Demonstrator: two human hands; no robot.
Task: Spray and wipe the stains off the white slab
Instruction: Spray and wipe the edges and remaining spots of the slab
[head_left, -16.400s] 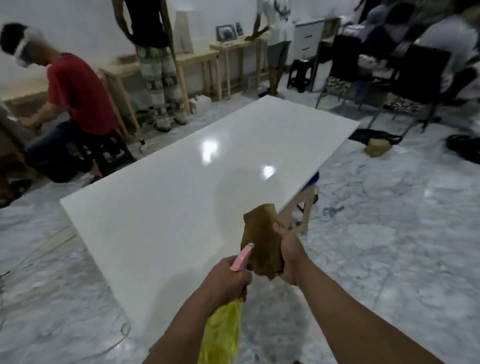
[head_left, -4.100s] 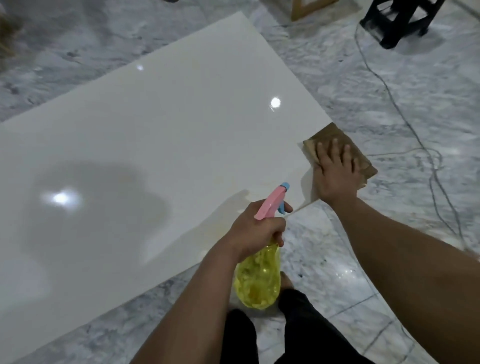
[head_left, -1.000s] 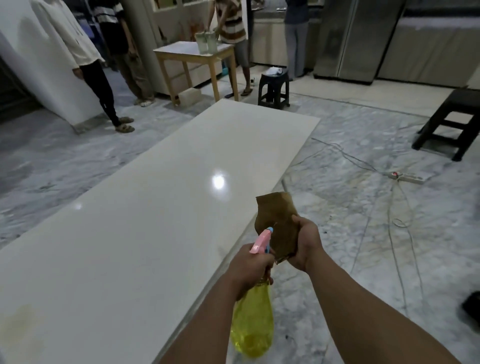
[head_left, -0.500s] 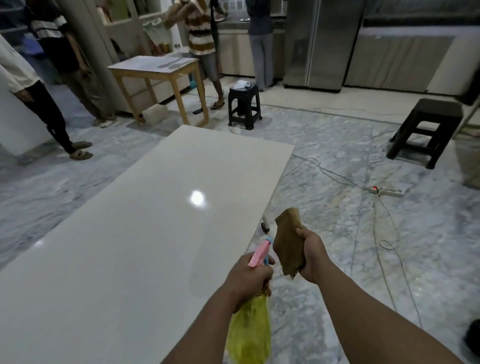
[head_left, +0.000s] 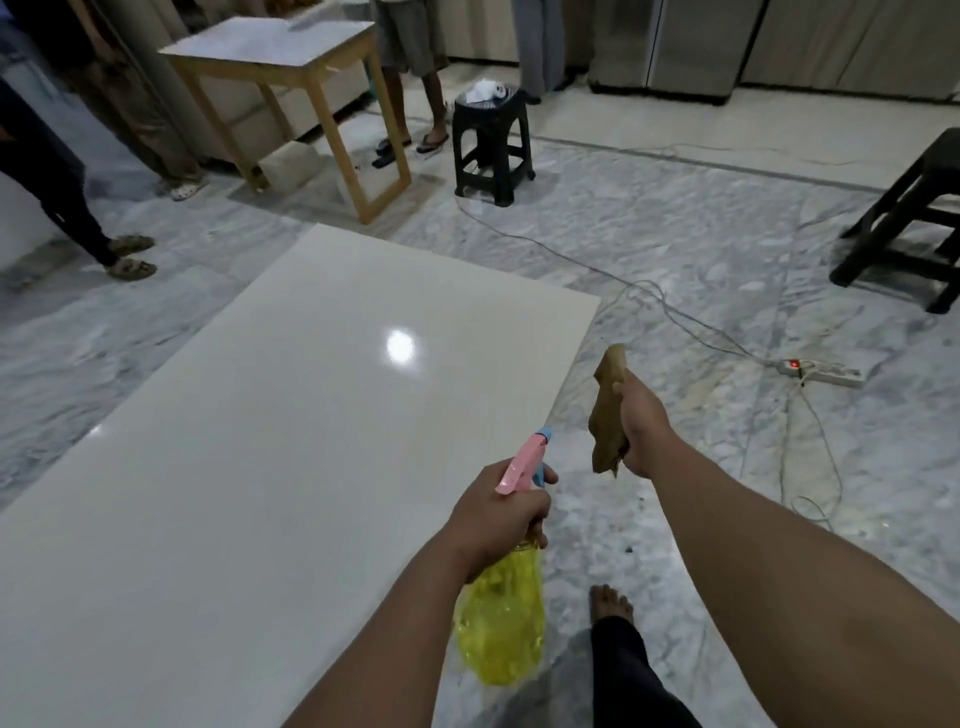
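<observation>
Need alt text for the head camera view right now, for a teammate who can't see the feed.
A person's left hand grips a yellow spray bottle beside the edge of a glossy white slab, while the right hand holds a brown cloth up over the marble floor. Beyond lie a power strip, stools and bystanders' legs.

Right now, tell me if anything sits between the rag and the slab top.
Nothing visible does. The rag in the right hand hangs off the slab edge; the surface shown is bare.
</observation>
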